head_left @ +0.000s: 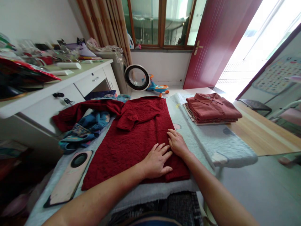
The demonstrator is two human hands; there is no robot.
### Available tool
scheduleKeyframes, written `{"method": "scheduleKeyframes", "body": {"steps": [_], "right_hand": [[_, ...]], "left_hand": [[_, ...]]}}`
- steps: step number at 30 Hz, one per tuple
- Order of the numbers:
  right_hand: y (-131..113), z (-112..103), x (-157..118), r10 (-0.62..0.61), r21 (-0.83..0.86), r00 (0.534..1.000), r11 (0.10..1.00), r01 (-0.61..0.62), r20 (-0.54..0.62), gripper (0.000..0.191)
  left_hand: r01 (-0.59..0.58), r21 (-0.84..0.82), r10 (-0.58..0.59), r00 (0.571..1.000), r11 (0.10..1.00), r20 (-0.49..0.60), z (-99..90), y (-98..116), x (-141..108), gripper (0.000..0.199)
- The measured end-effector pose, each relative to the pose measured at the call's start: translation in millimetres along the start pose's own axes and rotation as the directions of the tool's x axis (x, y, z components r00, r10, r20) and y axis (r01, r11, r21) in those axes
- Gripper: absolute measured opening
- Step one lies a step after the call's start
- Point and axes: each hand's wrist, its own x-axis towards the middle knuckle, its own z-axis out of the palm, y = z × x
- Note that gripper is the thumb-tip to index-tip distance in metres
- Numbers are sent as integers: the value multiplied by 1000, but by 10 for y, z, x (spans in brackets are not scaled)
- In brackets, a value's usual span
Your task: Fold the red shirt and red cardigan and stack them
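Observation:
A dark red textured garment [127, 142] lies spread on a table covered with a pale blue cloth [202, 144]. Its right side is folded over, and a short sleeve rests on top near the far end. My left hand [158, 160] lies flat on the garment with fingers spread. Just right of it, my right hand [178, 142] rests at the garment's right edge, fingers stretched out. Neither hand grips anything. A stack of folded clothes [213, 108] sits at the back right, a reddish collared shirt on top.
Blue patterned clothing [87, 128] lies heaped at the left, with more dark red fabric beside it. A phone [70, 179] rests at the front left. Beyond are a cluttered white desk [94, 67], a washing machine with its door open, and a red door [207, 40].

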Motion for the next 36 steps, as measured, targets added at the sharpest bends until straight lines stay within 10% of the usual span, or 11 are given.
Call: {"method": "scheduleKeyframes", "body": {"steps": [12,20,28,36], "right_hand": [[-177,-276,309,48,-173,996,984,-33,80,24],[-181,-1,525,-59,-106,996,992,66,68,27],[-107,43,535,-39,-26,998,999,40,50,31],[-16,-54,1176,92,-24,981,996,-89,169,32]], "left_hand": [[0,-29,0,1000,1000,-3,-59,35,-43,78],[-38,-58,38,999,998,-7,-101,-7,-64,72],[191,-28,-191,947,981,-258,-267,-454,301,25],[308,-20,-307,937,951,-169,-347,-867,558,24]]}}
